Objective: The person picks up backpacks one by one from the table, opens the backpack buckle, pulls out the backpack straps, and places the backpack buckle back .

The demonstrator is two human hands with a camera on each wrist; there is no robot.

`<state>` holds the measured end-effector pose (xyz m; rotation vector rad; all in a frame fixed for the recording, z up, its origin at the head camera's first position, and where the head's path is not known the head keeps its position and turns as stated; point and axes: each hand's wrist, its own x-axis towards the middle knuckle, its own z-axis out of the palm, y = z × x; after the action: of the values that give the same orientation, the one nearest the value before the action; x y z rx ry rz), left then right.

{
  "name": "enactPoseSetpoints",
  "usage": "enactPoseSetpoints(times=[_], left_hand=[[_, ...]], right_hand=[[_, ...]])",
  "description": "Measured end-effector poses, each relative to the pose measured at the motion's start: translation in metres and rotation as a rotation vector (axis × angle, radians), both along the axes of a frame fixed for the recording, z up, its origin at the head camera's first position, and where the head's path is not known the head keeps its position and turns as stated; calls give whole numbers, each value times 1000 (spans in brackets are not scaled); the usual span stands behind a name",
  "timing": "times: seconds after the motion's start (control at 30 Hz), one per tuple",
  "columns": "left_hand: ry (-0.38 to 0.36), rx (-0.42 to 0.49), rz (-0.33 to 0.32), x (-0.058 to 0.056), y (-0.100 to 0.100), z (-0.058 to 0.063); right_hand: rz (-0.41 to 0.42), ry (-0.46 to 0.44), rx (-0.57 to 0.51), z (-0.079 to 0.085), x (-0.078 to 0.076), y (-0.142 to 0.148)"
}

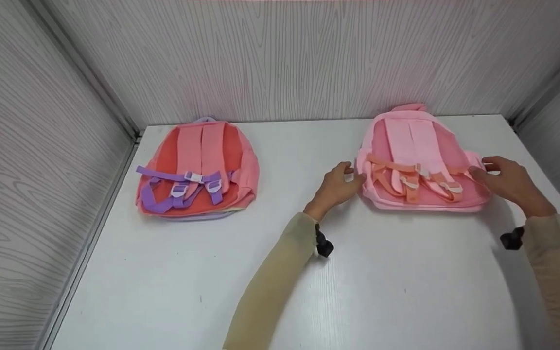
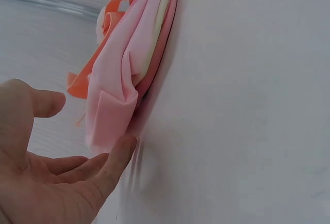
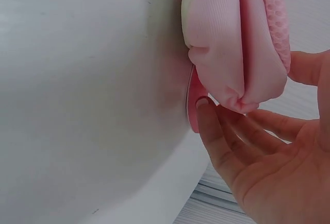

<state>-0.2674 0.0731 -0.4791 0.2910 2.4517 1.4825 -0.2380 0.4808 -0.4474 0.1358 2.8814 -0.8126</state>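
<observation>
A pink backpack (image 1: 413,150) lies on the white table with its shoulder straps and orange webbing facing up. My left hand (image 1: 341,186) is at its left side. In the left wrist view, the left thumb (image 2: 49,103) stands apart from the bag and a fingertip (image 2: 128,144) is right at its lower corner. My right hand (image 1: 508,182) holds the bag's right side, thumb over the upper face. The right wrist view shows its fingers (image 3: 221,141) curled at the side edge, by a darker pink flap (image 3: 195,103). The bag's front faces down, mostly hidden.
A coral backpack (image 1: 246,170) with purple straps (image 1: 163,204) lies straps up on the left of the table (image 1: 280,291). Grey wood-grain panels (image 1: 280,63) enclose the table at the back and both sides.
</observation>
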Motion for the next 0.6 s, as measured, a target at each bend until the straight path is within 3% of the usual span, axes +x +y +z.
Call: enactPoseSetpoints(times=[0.23, 0.6], left_hand=[[17, 22, -23, 2, 13, -3], [12, 13, -18, 6, 21, 1]], right_hand=[[-7, -55, -22, 3, 1, -1], [16, -45, -59, 6, 2, 0]])
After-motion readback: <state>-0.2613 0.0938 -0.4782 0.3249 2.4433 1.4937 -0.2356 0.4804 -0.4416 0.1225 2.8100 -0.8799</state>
